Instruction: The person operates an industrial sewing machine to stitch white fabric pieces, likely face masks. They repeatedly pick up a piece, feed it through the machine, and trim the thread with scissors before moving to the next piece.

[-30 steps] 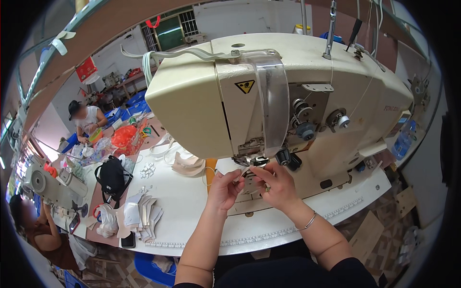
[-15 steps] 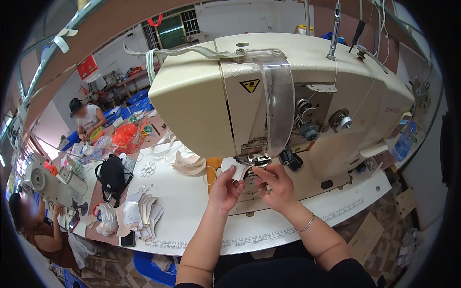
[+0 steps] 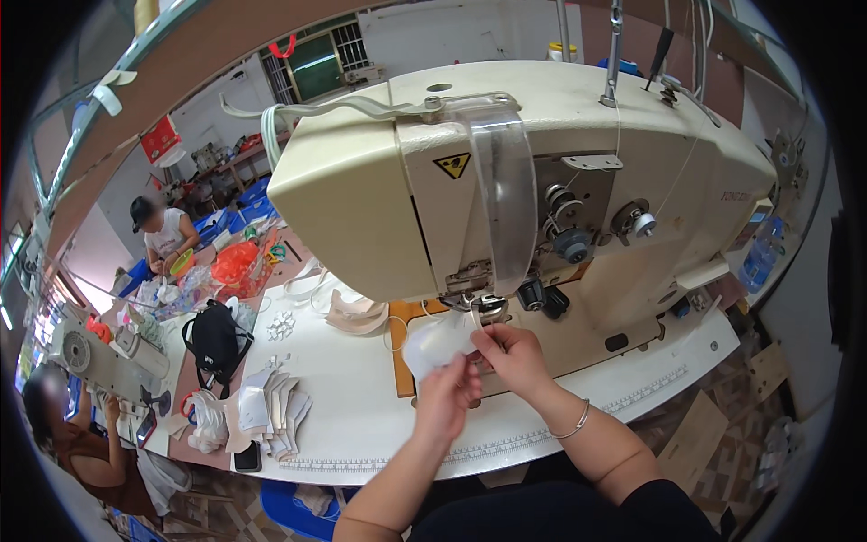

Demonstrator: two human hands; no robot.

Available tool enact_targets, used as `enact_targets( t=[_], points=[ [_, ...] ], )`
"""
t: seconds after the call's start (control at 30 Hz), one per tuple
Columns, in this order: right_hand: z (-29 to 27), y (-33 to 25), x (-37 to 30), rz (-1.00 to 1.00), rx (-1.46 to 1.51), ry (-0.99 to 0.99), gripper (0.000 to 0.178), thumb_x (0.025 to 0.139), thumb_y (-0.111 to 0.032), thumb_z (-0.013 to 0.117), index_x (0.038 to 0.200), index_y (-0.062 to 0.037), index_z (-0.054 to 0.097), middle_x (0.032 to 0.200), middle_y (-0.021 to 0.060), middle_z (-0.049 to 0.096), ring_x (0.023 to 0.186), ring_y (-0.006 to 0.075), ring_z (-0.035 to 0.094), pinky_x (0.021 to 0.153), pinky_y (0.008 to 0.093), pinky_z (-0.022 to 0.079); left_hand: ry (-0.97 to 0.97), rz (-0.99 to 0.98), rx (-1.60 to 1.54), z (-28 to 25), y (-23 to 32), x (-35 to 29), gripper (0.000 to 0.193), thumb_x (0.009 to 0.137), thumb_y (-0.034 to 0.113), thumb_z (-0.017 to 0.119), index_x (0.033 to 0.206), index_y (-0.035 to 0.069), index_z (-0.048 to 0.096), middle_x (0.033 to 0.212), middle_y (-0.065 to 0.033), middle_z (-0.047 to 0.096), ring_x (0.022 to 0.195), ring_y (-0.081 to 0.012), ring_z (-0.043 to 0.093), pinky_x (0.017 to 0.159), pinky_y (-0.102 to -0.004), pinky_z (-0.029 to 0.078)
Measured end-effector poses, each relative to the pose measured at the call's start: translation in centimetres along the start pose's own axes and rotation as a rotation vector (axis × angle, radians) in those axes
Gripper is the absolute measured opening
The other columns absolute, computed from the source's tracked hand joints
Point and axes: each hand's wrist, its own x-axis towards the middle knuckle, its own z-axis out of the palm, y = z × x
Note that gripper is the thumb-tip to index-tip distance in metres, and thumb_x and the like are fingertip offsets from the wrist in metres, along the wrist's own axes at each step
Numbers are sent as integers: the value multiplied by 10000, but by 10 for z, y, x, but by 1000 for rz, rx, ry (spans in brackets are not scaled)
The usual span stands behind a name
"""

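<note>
A white, rounded piece of fabric (image 3: 435,348) hangs just in front of the needle area of a large cream sewing machine (image 3: 352,203). My left hand (image 3: 444,397) is closed, its fingertips pinching the lower right edge of the piece. Thumb and forefinger of my right hand (image 3: 513,359) close on the edge at its upper right, where a narrow white strip rises toward the presser foot (image 3: 492,305). Both hands are close together, nearly touching. What lies under the fingers is hidden, and the piece is slightly blurred.
On the white table, left of the machine, lie beige curved pieces (image 3: 357,312), a stack of pale cut pieces (image 3: 275,406) and a phone (image 3: 247,457). A black backpack (image 3: 217,343) sits farther left. Two people work at the left. Below the table edge is a blue bin (image 3: 293,510).
The white piece has come out toward me from under the presser foot and now shows its broad face. My left hand moved right and nearer; my right hand dropped slightly.
</note>
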Motion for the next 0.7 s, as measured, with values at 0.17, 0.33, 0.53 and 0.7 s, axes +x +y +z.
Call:
enact_targets(
  t=[0.17, 0.33, 0.53, 0.7],
  points=[
    [-12, -4, 3, 167, 187, -116, 231, 848, -245, 568, 811, -19, 600, 677, 21, 607, 595, 51, 525, 545, 183, 424, -57, 1302, 1234, 18, 0, -26, 214, 650, -22, 669, 843, 43, 603, 820, -82, 579, 772, -226, 585, 647, -287, 471],
    [-21, -4, 0, 214, 255, -148, 216, 846, -261, 572, 831, -47, 596, 695, 14, 606, 547, 39, 488, 490, 165, 382, 69, 1359, 1640, 19, 27, 15, 324, 565, -41, 648, 856, 102, 637, 926, -51, 582, 933, -305, 544, 762, -350, 466],
    [-15, -7, 4, 214, 308, -176, 209, 853, -258, 559, 824, -55, 600, 681, 6, 597, 539, 34, 477, 471, 160, 360, -43, 1309, 1469, 7, 35, 28, 368, 563, -82, 595, 871, 112, 648, 925, -64, 581, 944, -312, 551, 826, -385, 461],
    [-15, -4, 2, 226, 300, -174, 211, 859, -245, 549, 871, -44, 612, 675, 3, 590, 544, 32, 471, 481, 159, 358, -136, 1293, 1428, 4, 49, 39, 379, 574, -116, 560, 867, 106, 650, 918, -75, 574, 909, -263, 565, 796, -358, 464]
  ],
)
